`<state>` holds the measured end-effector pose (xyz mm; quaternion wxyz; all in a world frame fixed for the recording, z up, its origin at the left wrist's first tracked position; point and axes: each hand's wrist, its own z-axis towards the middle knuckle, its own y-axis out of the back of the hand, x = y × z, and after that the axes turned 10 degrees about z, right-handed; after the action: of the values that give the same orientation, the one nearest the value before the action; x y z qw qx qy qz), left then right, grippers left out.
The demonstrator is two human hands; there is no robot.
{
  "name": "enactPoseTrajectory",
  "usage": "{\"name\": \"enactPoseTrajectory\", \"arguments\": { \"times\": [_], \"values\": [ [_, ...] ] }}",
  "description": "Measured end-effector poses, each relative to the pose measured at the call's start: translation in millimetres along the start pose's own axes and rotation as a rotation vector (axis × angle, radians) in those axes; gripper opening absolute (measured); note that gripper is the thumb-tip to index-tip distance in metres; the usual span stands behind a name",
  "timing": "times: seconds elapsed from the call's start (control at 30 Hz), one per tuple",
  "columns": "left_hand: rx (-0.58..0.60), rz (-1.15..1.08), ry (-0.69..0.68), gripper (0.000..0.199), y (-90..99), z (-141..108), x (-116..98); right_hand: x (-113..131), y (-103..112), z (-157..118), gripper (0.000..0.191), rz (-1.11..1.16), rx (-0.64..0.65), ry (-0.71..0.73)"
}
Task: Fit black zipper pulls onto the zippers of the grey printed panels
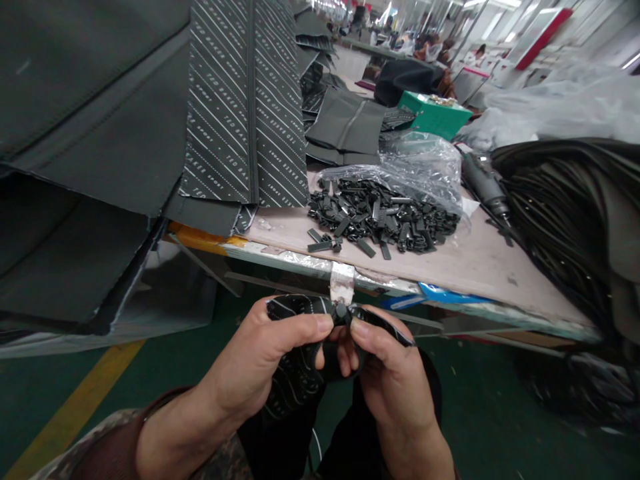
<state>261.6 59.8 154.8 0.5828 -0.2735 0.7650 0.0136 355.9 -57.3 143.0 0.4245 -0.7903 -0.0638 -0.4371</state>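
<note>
Zip slider (341, 311) between the hands, was it?

Yes, a small dark one, held between the left hand (255, 363) and the right hand (395, 383), on a black printed strip (295, 373) with thin white lines.

How were the hands set?

Narrow, both of them, and both holding the strip. The left thumb (295, 327) pressed on it just beside the slider, the right thumb (375, 330) did the same from the other side, and the fingers curled beneath. The hands nearly touched.

What lay ahead of the hands?

The bench (465, 260), its edge just beyond them, with a piece of tape (342, 281) wrapped over that edge. Farther ahead, on the bench, sat a heap of black zip pulls (383, 215) against a clear plastic bag (415, 167).

And beyond the left hand?

Large dark fabric panels (85, 113) lay over the bench edge, beside a panel with white diagonal lines and TED BAKER lettering (220, 107). A camouflage sleeve (100, 450) covered the left arm.

Beyond the right hand?

Well off to that side were a big pile of black strips (565, 220) and a grey tool (485, 183). A green box (435, 115) stood farther ahead. Below the hands was a green floor (475, 400).
</note>
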Motion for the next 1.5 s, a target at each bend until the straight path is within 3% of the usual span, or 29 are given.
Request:
{"name": "enactPoseTrajectory", "arguments": {
  "times": [0.3, 0.53, 0.67, 0.8, 0.9, 1.03, 1.17, 1.33, 1.5],
  "values": [
    [0.038, -0.065, -0.036, 0.030, -2.6, 1, 2, -2, 2, -2, 0.016, -0.033, 0.045, 0.036],
    [-0.017, -0.058, -0.057, 0.031, -3.9, 5, 1, -5, -6, -1, 0.024, -0.112, 0.048, 0.122],
    [-0.031, -0.026, -0.044, 0.029, 0.7, 6, 2, -2, 1, -2, 0.024, -0.177, 0.056, 0.130],
    [-0.018, 0.130, -0.003, 0.019, 20.6, -8, 17, -3, 20, -11, 0.013, -0.335, 0.044, 0.097],
    [-0.019, 0.331, 0.012, 0.022, 34.8, -24, 34, -13, 34, -19, 0.020, -0.398, 0.020, 0.074],
    [-0.103, 0.373, -0.024, 0.031, 34.6, -37, 45, -25, 35, -26, 0.020, -0.348, -0.081, 0.133],
    [-0.147, 0.279, -0.045, 0.026, 19.6, -28, 27, -10, 20, -18, 0.019, -0.337, -0.175, 0.207],
    [-0.219, 0.193, -0.083, 0.027, 7.0, 0, -7, 26, -2, 15, 0.014, -0.596, -0.190, 0.450],
    [-0.213, 0.225, -0.144, 0.030, 6.6, 2, -1, 31, -5, 19, 0.011, -0.621, -0.126, 0.533]
  ]
}}
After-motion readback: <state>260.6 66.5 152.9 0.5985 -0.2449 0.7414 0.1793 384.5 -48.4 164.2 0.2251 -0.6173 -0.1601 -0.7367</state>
